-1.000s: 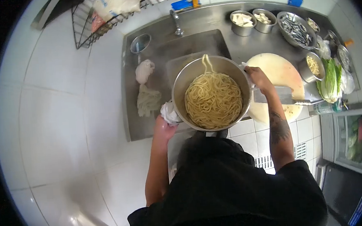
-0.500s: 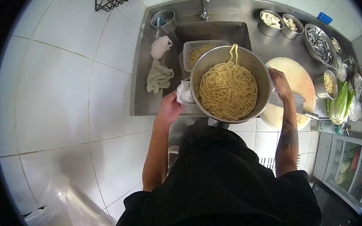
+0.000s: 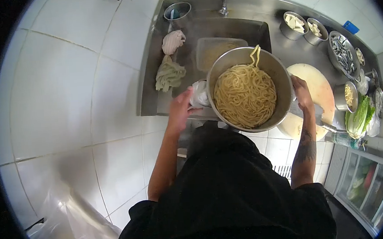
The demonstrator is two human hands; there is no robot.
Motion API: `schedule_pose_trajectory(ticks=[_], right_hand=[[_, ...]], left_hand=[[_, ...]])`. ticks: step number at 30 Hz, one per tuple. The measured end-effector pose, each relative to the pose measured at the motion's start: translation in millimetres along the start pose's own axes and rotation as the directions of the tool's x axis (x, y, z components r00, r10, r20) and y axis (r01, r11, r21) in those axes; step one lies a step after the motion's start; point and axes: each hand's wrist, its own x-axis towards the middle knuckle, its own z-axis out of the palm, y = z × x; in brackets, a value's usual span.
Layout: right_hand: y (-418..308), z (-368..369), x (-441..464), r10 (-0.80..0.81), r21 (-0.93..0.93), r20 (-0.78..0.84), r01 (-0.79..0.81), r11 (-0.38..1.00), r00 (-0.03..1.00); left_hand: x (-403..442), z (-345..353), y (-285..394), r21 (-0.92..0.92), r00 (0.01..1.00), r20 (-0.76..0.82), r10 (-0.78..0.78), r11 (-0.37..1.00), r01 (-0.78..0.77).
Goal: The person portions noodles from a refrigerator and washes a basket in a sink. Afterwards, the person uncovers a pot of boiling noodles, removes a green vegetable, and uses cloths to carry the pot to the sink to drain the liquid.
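Observation:
A large steel pot [image 3: 281, 76] full of thick cooked noodles [image 3: 247, 96] hangs above the front edge of the sink, with a few strands draped over its far rim. My right hand [image 3: 303, 93] is closed round the pot's right handle. On the other side, my left hand [image 3: 181, 110] grips a bunched white cloth [image 3: 199, 94] at the pot's left side; the handle beneath it is hidden. Behind the pot, a white plastic basket [image 3: 203, 53] sits in the sink, its contents hazy.
Along the sink's left side lie a green cloth [image 3: 170, 74], a pale cloth [image 3: 173, 42] and a steel container [image 3: 177, 11]. To the right are a round cutting board [image 3: 318, 83] with a cleaver [image 3: 316, 117], lettuce [image 3: 358, 120] and several steel bowls. The faucet [image 3: 224, 3] stands behind.
The view has shifted slightly, so the pot and sink appear further right. My left hand's fingers look a little more spread on the cloth. The basket's contents have become hazier.

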Motion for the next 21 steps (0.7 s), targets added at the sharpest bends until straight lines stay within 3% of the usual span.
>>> schedule_pose_trajectory(ticks=[1,5,10,16,20,21], right_hand=[[2.1,-1.8,-1.4,0.002,-0.002,0.002,-0.002,1.000,1.000],[9.6,-6.4,-1.8,0.013,0.030,0.023,-0.013,0.999,1.000],[16.8,-9.5,0.9,-0.022,0.021,-0.002,0.022,1.000,1.000],[11.2,-9.5,-6.5,0.024,0.089,0.019,-0.025,0.996,1.000],[12.7,-9.0,-0.2,0.012,0.095,0.014,-0.013,0.995,1.000],[10.8,-8.7,-0.9,0.022,0.072,0.007,-0.023,0.997,1.000]], left_hand=[[-1.5,2.6,-2.1,0.077,0.998,0.027,0.055,0.995,-0.057],[-2.7,1.2,-8.6,0.106,0.994,0.010,0.105,0.989,-0.106],[15.2,-20.3,-14.9,-0.012,1.000,-0.017,-0.016,1.000,0.016],[27.6,-22.7,-17.7,-0.156,0.999,0.031,-0.045,0.987,0.049],[33.9,-20.6,-32.6,-0.146,0.998,0.018,-0.064,0.987,0.066],[37.0,-21.5,-46.2,-0.250,0.988,0.124,-0.093,0.960,0.122]])
